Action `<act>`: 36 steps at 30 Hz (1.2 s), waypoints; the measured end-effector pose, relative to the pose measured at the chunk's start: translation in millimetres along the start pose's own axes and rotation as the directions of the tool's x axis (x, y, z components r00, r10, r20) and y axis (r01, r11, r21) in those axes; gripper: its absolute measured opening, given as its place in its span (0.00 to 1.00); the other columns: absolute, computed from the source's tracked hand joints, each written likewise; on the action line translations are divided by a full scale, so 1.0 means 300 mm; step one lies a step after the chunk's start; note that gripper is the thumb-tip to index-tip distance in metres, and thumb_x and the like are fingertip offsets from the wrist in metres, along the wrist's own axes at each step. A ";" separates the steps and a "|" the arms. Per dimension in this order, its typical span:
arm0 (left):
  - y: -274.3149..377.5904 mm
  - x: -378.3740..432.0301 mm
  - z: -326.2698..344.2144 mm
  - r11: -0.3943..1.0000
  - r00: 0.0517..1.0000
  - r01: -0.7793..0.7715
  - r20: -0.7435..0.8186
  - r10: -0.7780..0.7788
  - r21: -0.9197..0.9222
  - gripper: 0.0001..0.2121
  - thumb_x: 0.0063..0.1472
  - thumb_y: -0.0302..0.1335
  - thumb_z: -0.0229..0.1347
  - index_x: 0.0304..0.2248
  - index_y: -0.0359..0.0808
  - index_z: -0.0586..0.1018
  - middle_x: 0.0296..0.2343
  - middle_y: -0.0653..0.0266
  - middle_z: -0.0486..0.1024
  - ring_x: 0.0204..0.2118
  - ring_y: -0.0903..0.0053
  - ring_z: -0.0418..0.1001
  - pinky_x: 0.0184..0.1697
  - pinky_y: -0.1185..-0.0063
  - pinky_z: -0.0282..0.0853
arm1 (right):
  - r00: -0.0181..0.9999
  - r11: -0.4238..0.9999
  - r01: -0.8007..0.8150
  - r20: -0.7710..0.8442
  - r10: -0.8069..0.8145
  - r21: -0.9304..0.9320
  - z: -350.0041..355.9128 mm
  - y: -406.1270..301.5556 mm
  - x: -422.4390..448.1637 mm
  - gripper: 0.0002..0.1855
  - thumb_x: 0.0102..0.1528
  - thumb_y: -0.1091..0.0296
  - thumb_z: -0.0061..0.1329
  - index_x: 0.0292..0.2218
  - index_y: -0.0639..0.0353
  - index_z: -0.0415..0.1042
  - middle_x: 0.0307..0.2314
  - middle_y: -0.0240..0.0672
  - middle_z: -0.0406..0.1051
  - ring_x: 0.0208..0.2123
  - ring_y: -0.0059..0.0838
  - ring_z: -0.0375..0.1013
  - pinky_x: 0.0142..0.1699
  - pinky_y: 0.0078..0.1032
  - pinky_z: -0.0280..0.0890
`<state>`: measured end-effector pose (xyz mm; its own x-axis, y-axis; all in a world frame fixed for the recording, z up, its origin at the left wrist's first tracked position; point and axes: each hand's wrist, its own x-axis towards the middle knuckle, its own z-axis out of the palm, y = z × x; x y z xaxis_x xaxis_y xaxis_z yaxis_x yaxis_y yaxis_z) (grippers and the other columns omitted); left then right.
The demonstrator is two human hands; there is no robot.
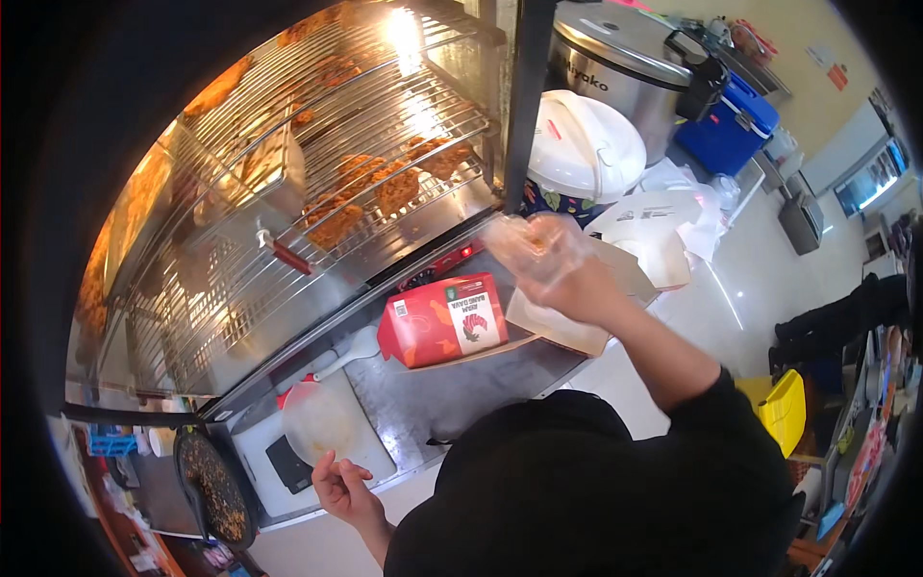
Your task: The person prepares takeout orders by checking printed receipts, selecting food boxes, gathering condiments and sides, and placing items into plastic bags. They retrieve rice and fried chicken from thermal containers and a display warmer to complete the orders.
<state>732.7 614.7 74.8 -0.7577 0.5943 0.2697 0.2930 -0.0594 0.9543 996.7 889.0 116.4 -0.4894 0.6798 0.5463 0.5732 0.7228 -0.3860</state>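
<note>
My right hand (551, 263), in a clear plastic glove, is raised above an unfolded cardboard food box (555, 324). Blur and the glove hide whether it holds anything. My left hand (346, 490) is bare, its fingers loosely curled, near a round translucent disc (317, 422) that lies on a white cutting board (368, 433). Between the hands, a red printed food carton (447, 324) sits on the metal counter. Behind it, a lit glass warming cabinet has wire racks holding pieces of fried chicken (396, 189) and a metal tray (277, 166). Red-handled tongs (288, 257) are at a rack's edge.
A white-lidded container (588, 144) and a large steel rice cooker (627, 50) stand to the right of the cabinet, with a blue cooler box (728, 126) beyond. A stone mortar of chopped food (216, 490) stands at lower left. A dark-clothed person (844, 314) is at far right.
</note>
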 end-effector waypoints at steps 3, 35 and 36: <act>-0.004 0.041 0.028 0.998 0.995 -0.031 0.095 0.036 -0.047 0.09 0.59 0.20 0.49 0.40 0.31 0.70 0.22 0.68 0.67 0.17 0.86 0.64 0.20 0.88 0.61 | 0.746 0.767 -0.642 0.226 0.627 -0.006 0.041 0.125 -0.339 0.34 0.45 0.56 0.53 0.52 0.53 0.58 0.42 0.46 0.65 0.42 0.46 0.68 0.40 0.37 0.66; -0.120 -0.101 -0.190 0.985 0.895 0.148 -0.437 -0.095 0.088 0.09 0.59 0.19 0.48 0.39 0.30 0.72 0.22 0.65 0.68 0.22 0.83 0.64 0.26 0.84 0.63 | 0.910 0.918 -0.230 0.264 0.320 -0.322 0.503 0.050 1.173 0.19 0.52 0.54 0.44 0.39 0.59 0.71 0.36 0.42 0.71 0.39 0.35 0.69 0.43 0.32 0.64; -0.104 -0.093 -0.187 0.983 0.908 0.142 -0.410 -0.084 0.114 0.08 0.59 0.18 0.48 0.39 0.30 0.72 0.22 0.65 0.68 0.22 0.84 0.63 0.26 0.85 0.63 | 0.922 0.927 -0.234 0.234 0.307 -0.292 0.500 0.050 1.172 0.18 0.52 0.55 0.44 0.38 0.59 0.71 0.36 0.42 0.71 0.39 0.34 0.70 0.42 0.32 0.64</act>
<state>711.9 554.9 44.7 -0.9517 0.2164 0.2178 0.2469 0.1177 0.9619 734.8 1157.4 191.3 -0.4297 0.8779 0.2112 0.8380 0.4749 -0.2689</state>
